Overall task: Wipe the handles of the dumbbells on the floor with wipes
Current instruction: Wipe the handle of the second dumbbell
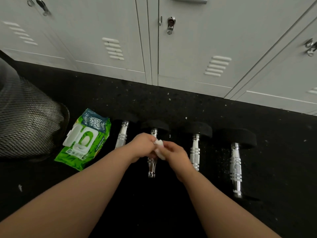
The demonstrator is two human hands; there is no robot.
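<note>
Black speckled rubber floor (171, 103) fills the lower part of the head view and carries all task items. Nearest the camera, two bare forearms extend forward and meet above the second dumbbell from the left (152, 166). Left hand (143, 146) and right hand (175, 152) both have their fingers curled and together pinch a crumpled white wipe (159, 148) between them, directly over that dumbbell's chrome handle. Whether the wipe touches the handle cannot be told.

Four dumbbells lie side by side on the floor, handles running away from the camera, black end weights at the far ends. Leftmost dumbbell (122, 134) lies partly behind the left forearm. Third dumbbell (195, 150) lies just beside the right hand. Rightmost dumbbell (236, 167) lies well apart from both hands.

Left of the row, a green wipes pack (85, 138) lies flat on the floor with its white flip lid open. Further left stands a black mesh bin (25, 121), near the pack.

Beyond the dumbbells, grey metal lockers (188, 54) line the far edge of the floor, with vent slots and latch hasps on the doors.
</note>
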